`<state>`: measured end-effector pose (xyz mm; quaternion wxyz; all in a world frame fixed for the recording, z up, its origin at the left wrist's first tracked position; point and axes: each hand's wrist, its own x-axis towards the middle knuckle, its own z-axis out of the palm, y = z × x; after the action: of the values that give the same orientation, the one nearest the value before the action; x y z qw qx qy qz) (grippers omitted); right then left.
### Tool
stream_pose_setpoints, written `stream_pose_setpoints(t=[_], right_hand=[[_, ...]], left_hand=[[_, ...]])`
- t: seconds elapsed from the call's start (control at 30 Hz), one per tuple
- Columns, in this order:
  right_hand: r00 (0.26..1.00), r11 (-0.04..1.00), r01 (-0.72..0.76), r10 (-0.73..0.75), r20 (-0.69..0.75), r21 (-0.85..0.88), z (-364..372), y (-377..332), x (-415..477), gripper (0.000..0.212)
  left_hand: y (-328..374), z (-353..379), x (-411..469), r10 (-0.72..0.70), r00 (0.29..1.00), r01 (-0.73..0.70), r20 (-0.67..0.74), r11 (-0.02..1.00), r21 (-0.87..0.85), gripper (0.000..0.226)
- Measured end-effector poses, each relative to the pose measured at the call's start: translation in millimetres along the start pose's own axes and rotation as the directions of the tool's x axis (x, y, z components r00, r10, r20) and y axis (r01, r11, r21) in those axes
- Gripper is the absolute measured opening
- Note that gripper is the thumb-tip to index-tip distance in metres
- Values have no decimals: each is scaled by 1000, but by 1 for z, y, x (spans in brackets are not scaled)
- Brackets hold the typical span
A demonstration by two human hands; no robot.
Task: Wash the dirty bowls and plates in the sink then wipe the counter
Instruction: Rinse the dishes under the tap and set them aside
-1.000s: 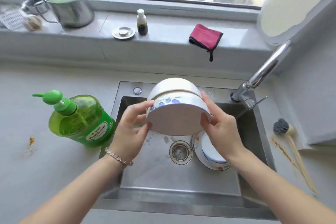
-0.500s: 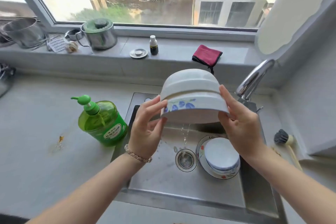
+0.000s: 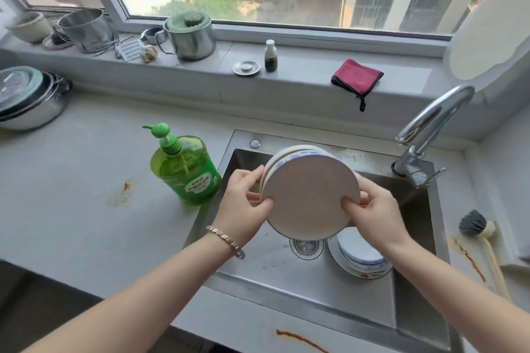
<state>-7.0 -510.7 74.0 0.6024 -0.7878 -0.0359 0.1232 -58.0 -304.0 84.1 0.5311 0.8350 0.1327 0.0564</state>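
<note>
Head view: a person is standing at the sink & holding what looks like two nested white bowls w/ a blue pattern round the rim. The bowls are hanging in the air above the basin, tipped on edge, the wide white side facing the person. The left hand is gripping the left edge, thumb on the front face, fingers behind. The right hand is gripping the right edge the same way. A bracelet is sitting on the left wrist.

Down in the basin, just right of the drain, another bowl is lying upside down on a plate. The tap is arching over the back right corner.

A green soap bottle is standing on the tabletop, touching the sink's left rim. Orange-brown stains are showing on the tabletop: left of the bottle, at the front edge & nr the brush lying right of the sink.

On the windowsill a red cloth is hanging slightly over the edge; a small dark bottle & a metal mug w/ a green lid are standing further left.
</note>
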Motion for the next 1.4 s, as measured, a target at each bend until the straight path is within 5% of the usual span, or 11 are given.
stream_pose_setpoints(t=[0.3,0.53,0.63,0.77,0.9,1.03,1.4], right_hand=[[932,969,-244,247,264,-46,67,4,-9,52],[820,942,-267,334,464,-205,157,-20,-5,41],[809,911,-256,386,443,-324,202,-29,13,40],[976,922,21,65,208,-386,261,-38,54,73],[958,771,247,-104,268,-586,290,-45,103,123],[901,579,407,-128,414,-706,289,-47,134,115],[978,656,208,-166,130,-725,295,-53,219,106]], left_hand=[[-35,-48,-28,-373,924,375,88,927,-11,58],[-94,-127,-43,-573,817,576,58,811,-102,56],[-127,-165,-43,-671,736,672,92,709,-213,55],[-163,-217,-40,-710,697,714,99,673,-194,55],[-188,-258,-20,-709,702,712,73,691,-126,55],[-205,-272,11,-699,710,704,93,698,-132,55],[-221,-256,107,-675,726,685,130,693,-226,63]])
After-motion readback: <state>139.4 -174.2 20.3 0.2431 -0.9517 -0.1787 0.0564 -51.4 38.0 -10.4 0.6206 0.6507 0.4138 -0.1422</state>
